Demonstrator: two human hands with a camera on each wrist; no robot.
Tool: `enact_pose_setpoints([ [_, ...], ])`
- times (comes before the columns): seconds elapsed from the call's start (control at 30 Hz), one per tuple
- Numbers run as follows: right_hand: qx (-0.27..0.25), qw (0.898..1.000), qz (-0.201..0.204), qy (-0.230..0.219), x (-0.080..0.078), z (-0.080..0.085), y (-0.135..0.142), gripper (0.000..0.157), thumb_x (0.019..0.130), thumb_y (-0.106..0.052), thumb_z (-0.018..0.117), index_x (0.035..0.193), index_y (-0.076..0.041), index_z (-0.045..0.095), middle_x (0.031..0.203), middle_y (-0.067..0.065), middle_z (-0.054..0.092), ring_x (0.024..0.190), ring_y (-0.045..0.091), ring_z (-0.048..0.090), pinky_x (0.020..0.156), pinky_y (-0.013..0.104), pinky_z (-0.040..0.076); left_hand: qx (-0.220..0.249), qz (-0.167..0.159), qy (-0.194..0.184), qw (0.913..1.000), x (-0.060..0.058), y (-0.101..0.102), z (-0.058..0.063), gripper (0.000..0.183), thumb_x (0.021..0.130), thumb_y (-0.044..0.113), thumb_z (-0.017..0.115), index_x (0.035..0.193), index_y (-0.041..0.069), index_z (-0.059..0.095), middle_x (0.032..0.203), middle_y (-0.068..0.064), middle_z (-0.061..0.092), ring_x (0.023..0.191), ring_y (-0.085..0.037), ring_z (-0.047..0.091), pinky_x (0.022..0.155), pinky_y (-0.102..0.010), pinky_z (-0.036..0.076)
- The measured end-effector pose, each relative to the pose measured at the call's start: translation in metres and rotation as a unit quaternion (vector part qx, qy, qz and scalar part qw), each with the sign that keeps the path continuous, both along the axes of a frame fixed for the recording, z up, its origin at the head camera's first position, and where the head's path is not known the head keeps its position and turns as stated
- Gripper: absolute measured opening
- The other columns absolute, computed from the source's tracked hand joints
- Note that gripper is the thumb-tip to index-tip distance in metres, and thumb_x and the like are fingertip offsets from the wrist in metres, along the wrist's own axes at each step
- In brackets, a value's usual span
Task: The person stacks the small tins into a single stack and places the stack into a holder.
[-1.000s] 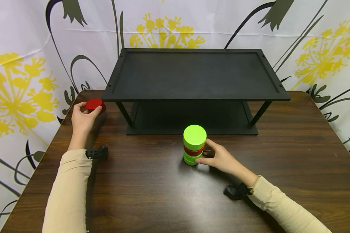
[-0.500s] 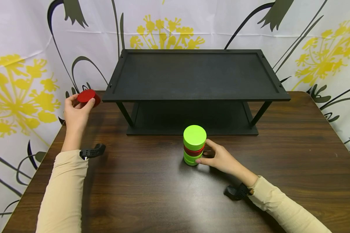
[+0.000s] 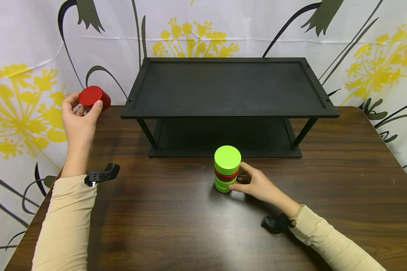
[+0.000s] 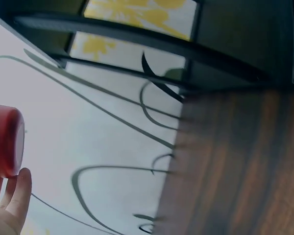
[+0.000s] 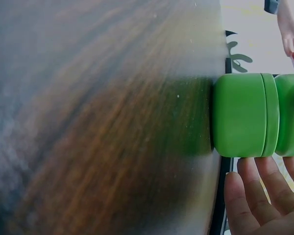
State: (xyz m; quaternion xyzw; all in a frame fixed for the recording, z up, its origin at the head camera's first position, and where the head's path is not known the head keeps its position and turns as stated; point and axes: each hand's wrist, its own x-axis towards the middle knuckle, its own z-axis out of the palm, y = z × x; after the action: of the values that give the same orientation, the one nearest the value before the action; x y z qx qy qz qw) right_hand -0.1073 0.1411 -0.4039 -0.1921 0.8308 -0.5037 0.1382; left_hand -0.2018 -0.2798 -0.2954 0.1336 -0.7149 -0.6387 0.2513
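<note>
My left hand (image 3: 78, 126) grips a small red cylinder (image 3: 91, 96) with a flat top, raised above the table's far left corner. The left wrist view shows this red cylinder (image 4: 5, 139), cut off by the frame, with fingertips under it. Near the middle of the table, my right hand (image 3: 257, 184) holds a green cylindrical container (image 3: 227, 159) with a dark red band round its middle. It stands upright, the thumb on its lower front and a finger on its right side. In the right wrist view the container's green base (image 5: 242, 115) shows a seam.
Behind the green container stands a black two-level shelf (image 3: 224, 88), its upper board wider than its lower board (image 3: 224, 139). The brown wooden table (image 3: 162, 222) reaches to a white curtain (image 3: 115, 22) with yellow and grey plant prints. Each wrist wears a black camera.
My left hand has lifted the red cylinder up from the far left of the table and moved it a little left. The right hand and green container stay in place.
</note>
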Motion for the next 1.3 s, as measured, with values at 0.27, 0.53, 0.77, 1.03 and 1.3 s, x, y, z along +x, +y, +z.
enact_pose_setpoints([
  [0.27, -0.001, 1.0, 0.004, 0.0, 0.0, 0.0, 0.0, 0.061, 0.082, -0.018, 0.075, 0.134, -0.007, 0.047, 0.128, 0.014, 0.058, 0.119, 0.031, 0.057, 0.099, 0.041, 0.051, 0.056, -0.024, 0.1, 0.9932, 0.006, 0.016, 0.02, 0.058, 0.078, 0.007, 0.074, 0.129, 0.011, 0.046, 0.127, -0.001, 0.046, 0.118, -0.015, 0.051, 0.092, -0.015, 0.051],
  [0.53, 0.003, 1.0, 0.004, 0.002, -0.001, 0.0, 0.0, 0.06, 0.082, -0.019, 0.075, 0.134, -0.007, 0.048, 0.127, 0.014, 0.059, 0.119, 0.03, 0.057, 0.098, 0.041, 0.051, 0.062, -0.052, 0.16, 0.9838, 0.013, 0.033, 0.033, 0.055, 0.075, 0.004, 0.073, 0.125, 0.009, 0.05, 0.123, -0.003, 0.051, 0.112, -0.016, 0.052, 0.084, -0.016, 0.052],
  [0.77, 0.001, 1.0, 0.004, 0.007, -0.001, -0.001, -0.001, 0.057, 0.082, -0.018, 0.075, 0.131, -0.007, 0.05, 0.124, 0.013, 0.06, 0.117, 0.03, 0.058, 0.098, 0.04, 0.052, 0.06, -0.077, 0.215, 0.9718, 0.024, 0.048, 0.044, 0.053, 0.074, 0.004, 0.071, 0.123, 0.006, 0.052, 0.12, -0.004, 0.053, 0.104, -0.017, 0.051, 0.083, -0.018, 0.05],
  [1.03, 0.002, 1.0, 0.004, 0.007, -0.001, -0.002, -0.001, 0.055, 0.082, -0.018, 0.075, 0.13, -0.007, 0.05, 0.123, 0.013, 0.06, 0.116, 0.03, 0.058, 0.098, 0.04, 0.052, 0.067, -0.137, 0.226, 0.9621, 0.037, 0.068, 0.055, 0.054, 0.073, 0.001, 0.07, 0.123, 0.003, 0.051, 0.12, -0.007, 0.053, 0.104, -0.019, 0.052, 0.083, -0.016, 0.053],
  [1.3, 0.002, 1.0, 0.006, 0.008, -0.001, -0.001, -0.001, 0.056, 0.082, -0.018, 0.075, 0.131, -0.007, 0.05, 0.124, 0.013, 0.06, 0.117, 0.03, 0.058, 0.098, 0.04, 0.052, 0.036, -0.2, 0.219, 0.9542, 0.05, 0.089, 0.058, 0.054, 0.076, -0.001, 0.071, 0.125, 0.004, 0.051, 0.121, -0.007, 0.052, 0.108, -0.021, 0.052, 0.083, -0.014, 0.054],
])
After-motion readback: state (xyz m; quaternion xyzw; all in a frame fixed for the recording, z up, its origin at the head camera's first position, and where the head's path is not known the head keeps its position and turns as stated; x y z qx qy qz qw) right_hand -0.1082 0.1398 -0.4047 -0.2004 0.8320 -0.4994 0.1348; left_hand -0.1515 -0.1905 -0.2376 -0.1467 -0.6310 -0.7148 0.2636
